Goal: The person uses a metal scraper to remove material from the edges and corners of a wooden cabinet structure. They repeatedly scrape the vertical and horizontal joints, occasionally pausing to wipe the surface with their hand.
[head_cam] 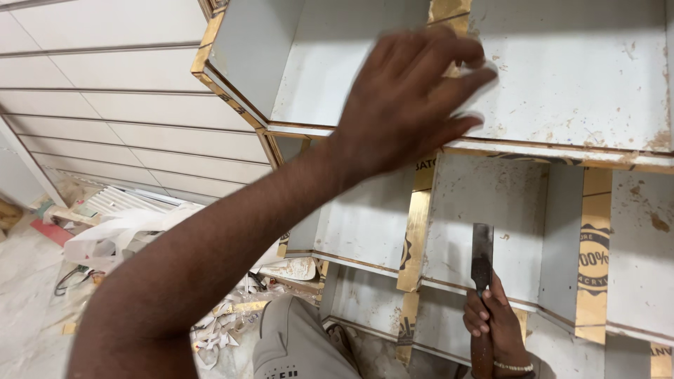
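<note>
My left hand (411,98) reaches up to the top compartment of a white shelf unit (576,70), its fingers resting on the gold-taped front edge of an upright divider (449,10). My right hand (495,319) is low down, closed around the wooden handle of a flat-bladed chisel (481,256). The dark blade points upward against a white panel in a lower compartment. A beaded bracelet circles my right wrist.
Gold protective film strips (595,253) cover several shelf edges. White grooved wall panels (112,98) fill the left. On the floor lie peeled film scraps (225,323), a white plastic bag (119,235) and other litter. My knee in grey trousers (295,344) is below.
</note>
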